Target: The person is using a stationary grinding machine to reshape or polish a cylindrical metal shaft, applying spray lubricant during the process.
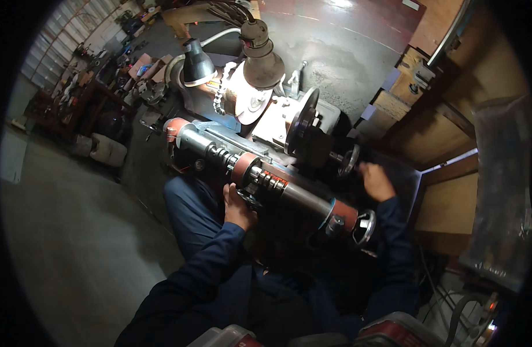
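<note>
A long spindle assembly with steel shaft sections and red end pieces lies slantwise across a grinding machine before me. Below its middle red collar, my left hand is closed at a small dark handwheel, fingers pointing up along its edge. At the right, my right hand has its fingers curled at the rim of a metal handwheel, where a handle would sit; the grip itself is small and dark. Another shiny handwheel is on the spindle's right end, beside my right forearm.
Behind the spindle stand a dark round disc and a brightly lit wheel housing. Two lamps, one black and one brownish, hang over it. Wooden panels flank the right; a pale jug sits on the floor leftward.
</note>
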Action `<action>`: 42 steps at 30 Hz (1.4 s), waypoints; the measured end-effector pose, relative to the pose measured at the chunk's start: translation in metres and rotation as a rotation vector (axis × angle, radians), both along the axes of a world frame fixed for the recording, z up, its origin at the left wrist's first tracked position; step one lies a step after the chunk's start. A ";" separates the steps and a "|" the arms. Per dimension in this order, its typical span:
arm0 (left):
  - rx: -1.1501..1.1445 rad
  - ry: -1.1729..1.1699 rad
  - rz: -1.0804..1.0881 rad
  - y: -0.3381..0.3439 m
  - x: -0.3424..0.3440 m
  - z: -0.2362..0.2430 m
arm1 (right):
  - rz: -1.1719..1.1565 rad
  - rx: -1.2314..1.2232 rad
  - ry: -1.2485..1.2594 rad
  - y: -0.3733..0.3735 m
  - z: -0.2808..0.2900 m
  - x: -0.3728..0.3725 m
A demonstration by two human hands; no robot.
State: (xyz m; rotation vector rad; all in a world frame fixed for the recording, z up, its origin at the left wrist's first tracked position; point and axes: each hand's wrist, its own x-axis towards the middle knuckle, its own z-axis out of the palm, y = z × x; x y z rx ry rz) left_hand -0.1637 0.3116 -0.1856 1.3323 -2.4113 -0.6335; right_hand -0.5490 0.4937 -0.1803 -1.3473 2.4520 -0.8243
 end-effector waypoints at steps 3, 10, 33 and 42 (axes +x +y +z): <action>0.061 -0.057 0.053 -0.006 -0.001 0.002 | 0.271 0.262 -0.178 -0.010 -0.018 0.003; 0.117 -0.031 0.054 -0.011 -0.014 0.028 | 0.038 0.185 -0.080 -0.026 0.012 -0.015; 1.673 0.870 0.093 -0.017 0.038 -0.076 | 0.108 0.355 -0.254 -0.028 0.010 -0.033; 0.186 0.308 0.051 -0.031 0.034 -0.132 | -0.109 -0.013 -0.187 -0.037 0.011 -0.037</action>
